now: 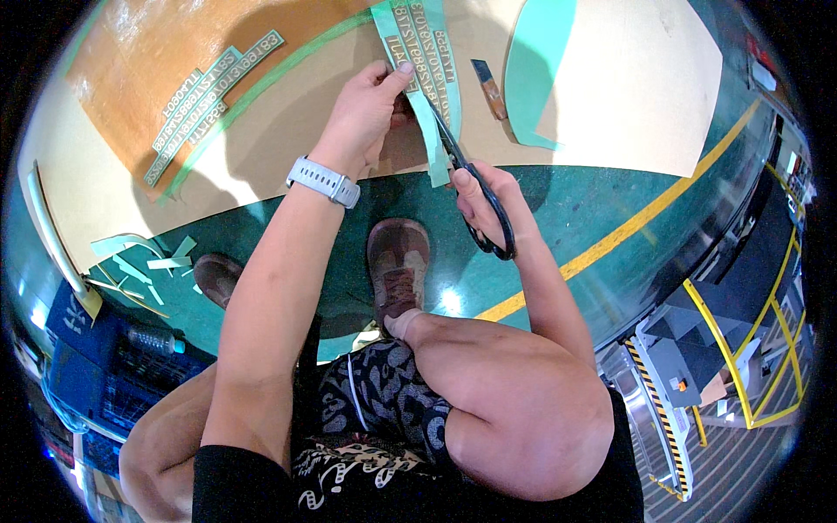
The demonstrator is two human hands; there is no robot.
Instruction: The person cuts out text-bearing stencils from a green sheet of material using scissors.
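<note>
Left hand (366,109) pinched the green lettered strip sheet (425,52) while right hand (479,196) gripped black scissors (475,196), blades in the sheet.

scissors (482,207): black | strip (425,83): green | watch (323,181): white | floor (567,209): green

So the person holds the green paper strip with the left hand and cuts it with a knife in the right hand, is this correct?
Not quite. The head view shows the right hand working black-handled scissors, not a knife. The rest holds: the left hand pinches the green paper strip while it is cut.
</note>
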